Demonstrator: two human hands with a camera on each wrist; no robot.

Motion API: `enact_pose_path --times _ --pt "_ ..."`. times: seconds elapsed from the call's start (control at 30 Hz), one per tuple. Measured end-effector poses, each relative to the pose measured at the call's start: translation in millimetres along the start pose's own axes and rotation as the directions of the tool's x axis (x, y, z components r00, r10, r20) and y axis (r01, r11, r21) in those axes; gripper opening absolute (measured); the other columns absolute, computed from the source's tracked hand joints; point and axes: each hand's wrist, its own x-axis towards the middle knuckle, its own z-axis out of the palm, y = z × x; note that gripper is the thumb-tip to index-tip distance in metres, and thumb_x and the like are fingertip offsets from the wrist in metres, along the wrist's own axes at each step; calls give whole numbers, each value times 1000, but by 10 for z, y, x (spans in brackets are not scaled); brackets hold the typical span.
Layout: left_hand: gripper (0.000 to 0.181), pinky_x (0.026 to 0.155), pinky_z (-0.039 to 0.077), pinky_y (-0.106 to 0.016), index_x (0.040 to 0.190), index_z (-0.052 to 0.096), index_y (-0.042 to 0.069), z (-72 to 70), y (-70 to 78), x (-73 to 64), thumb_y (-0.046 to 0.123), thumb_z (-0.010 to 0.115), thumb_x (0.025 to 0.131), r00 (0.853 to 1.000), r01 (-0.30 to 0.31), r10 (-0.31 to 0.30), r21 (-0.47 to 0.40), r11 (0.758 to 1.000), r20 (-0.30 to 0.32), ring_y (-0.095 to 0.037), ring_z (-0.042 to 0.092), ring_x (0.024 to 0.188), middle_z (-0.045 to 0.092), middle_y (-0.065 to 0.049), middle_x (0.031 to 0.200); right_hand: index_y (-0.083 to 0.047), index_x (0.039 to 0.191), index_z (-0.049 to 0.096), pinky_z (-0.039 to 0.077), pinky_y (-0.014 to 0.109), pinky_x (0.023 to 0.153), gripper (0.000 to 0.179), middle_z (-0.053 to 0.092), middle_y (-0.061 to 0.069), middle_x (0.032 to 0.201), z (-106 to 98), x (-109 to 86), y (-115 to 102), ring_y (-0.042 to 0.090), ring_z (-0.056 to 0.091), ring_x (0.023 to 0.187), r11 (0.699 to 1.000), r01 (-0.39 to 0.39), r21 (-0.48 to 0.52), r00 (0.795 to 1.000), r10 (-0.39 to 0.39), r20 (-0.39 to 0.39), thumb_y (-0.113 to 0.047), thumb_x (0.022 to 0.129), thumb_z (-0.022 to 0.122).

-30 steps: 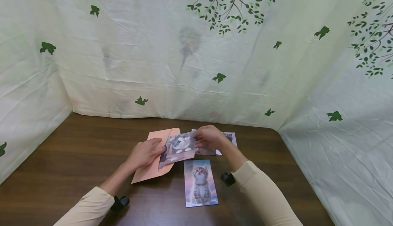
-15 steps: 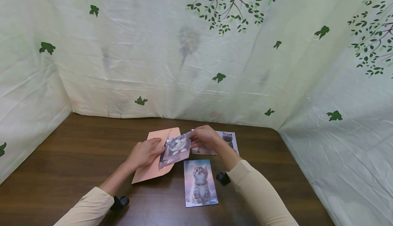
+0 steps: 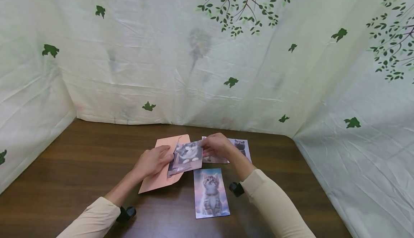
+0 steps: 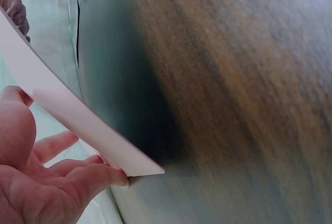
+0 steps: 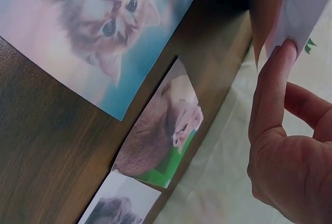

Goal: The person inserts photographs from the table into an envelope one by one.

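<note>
My left hand (image 3: 155, 163) grips a salmon-pink envelope (image 3: 156, 184) tilted at the left middle of the table. In the left wrist view, fingers (image 4: 104, 177) lie along one side of that envelope (image 4: 78, 117), near its edge. A photo of a grey-and-white cat (image 3: 191, 152) lies partly in the envelope's opening, its left part covered. My right hand (image 3: 217, 145) pinches the photo's upper right corner. The right wrist view shows the photo's pale back (image 5: 306, 14) with a fingertip against it.
A kitten picture (image 3: 211, 195) lies in front, below the right hand. Behind that hand are a brown cat picture (image 5: 150, 136) and a grey cat picture (image 3: 240, 144), side by side. A leaf-printed cloth (image 3: 181, 69) hangs behind the brown table (image 3: 81, 166).
The right hand and cat photo have shifted left toward the envelope, then slightly back right in the last half second. The left hand and envelope have stayed in place.
</note>
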Motion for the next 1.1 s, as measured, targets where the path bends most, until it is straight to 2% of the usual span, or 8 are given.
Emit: enact_pose_path --times 0.27,0.53,0.63,0.97,1.1 --pt "53 101 44 -61 141 57 0 12 -1 -6 34 56 101 1000 -8 8 3 1000 -14 -52 57 124 60 -25 139 10 108 68 59 28 63 21 65 11 80 42 29 7 16 67 61 999 34 14 999 -34 32 -5 95 62" --pt "51 100 45 -61 140 58 -1 19 -26 -6 32 56 101 999 -32 32 2 999 -27 -51 58 122 61 -26 137 11 116 67 59 42 89 25 66 10 81 210 31 -41 16 68 67 997 80 -5 995 -80 60 -5 98 59" --pt "53 101 44 -60 142 57 0 13 -24 -5 34 56 101 1000 -15 15 -3 1000 -10 -51 58 124 60 -26 139 11 116 66 58 45 91 25 66 11 82 276 59 -50 16 69 67 996 88 -2 995 -88 55 -5 99 58" --pt "51 99 45 -60 140 58 -1 -1 -13 -14 32 56 101 999 -45 45 0 999 -31 -49 60 121 63 -25 135 14 113 65 61 42 80 22 64 15 80 476 123 -65 18 68 62 996 72 52 997 -74 38 3 96 55" --pt "50 99 45 -60 140 58 -1 -6 -6 -14 32 56 102 999 -39 39 -2 999 -27 -49 60 121 63 -25 135 14 114 62 62 39 74 23 64 16 82 534 145 -66 19 67 62 996 64 68 997 -67 49 3 96 54"
